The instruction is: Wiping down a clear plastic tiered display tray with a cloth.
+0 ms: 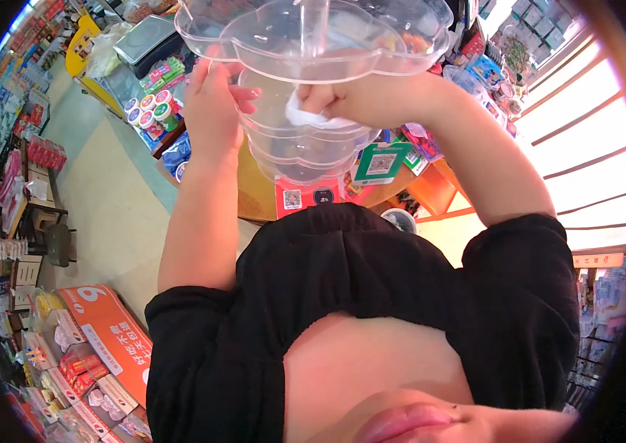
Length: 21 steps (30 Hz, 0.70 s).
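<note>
A clear plastic tiered stand [313,158] with scalloped trays rises from the counter before me, its top tray nearest the camera. My left hand [219,99] is raised at the stand's left side, fingers bent around the edge region of the upper trays; part of it shows through the clear plastic, and whether it grips a rim is hard to tell. My right hand [340,99] holds a crumpled white cloth or tissue [313,117] between two tiers, against or just over a lower tray. The upper tray partly covers this hand.
Round tubs with coloured lids [149,113] and a weighing scale [146,44] stand on the counter at the left. Green cards with printed codes [380,163] stand right of the stand's base. A bin [399,220] sits below the counter. Stocked shelves [77,360] line the left.
</note>
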Tool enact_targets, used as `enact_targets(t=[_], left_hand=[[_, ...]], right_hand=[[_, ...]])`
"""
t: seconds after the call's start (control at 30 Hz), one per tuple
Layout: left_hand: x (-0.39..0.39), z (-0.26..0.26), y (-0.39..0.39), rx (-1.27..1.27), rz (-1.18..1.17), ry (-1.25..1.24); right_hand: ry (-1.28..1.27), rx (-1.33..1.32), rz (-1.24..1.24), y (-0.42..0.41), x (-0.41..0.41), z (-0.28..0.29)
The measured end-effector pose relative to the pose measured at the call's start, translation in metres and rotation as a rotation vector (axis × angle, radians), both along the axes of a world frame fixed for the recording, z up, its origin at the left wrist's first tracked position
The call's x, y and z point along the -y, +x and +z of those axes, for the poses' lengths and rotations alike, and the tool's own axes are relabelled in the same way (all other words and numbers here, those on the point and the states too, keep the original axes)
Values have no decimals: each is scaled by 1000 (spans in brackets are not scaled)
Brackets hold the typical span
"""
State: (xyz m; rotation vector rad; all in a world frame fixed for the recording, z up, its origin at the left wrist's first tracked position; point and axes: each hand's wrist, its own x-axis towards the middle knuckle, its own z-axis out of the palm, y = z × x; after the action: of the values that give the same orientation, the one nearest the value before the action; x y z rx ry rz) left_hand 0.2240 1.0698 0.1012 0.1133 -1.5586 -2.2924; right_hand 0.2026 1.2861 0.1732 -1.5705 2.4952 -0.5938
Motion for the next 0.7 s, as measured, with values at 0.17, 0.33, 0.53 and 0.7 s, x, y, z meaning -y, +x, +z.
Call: enact_targets(t=[0.17,0.33,0.53,0.7], left_hand=[[9,-2,-9,10,-36,39],[6,-1,-1,-24,-30,-12],[-4,-1,0,-7,-19,-15],[2,-3,4,1,-12,-24]], right_hand=[[203,-28,16,-10,-32,23],[239,-333,-172,-43,-52,17],[-90,-524,-87,-27,-25,-21],[122,-208,-137,11,0,-5]])
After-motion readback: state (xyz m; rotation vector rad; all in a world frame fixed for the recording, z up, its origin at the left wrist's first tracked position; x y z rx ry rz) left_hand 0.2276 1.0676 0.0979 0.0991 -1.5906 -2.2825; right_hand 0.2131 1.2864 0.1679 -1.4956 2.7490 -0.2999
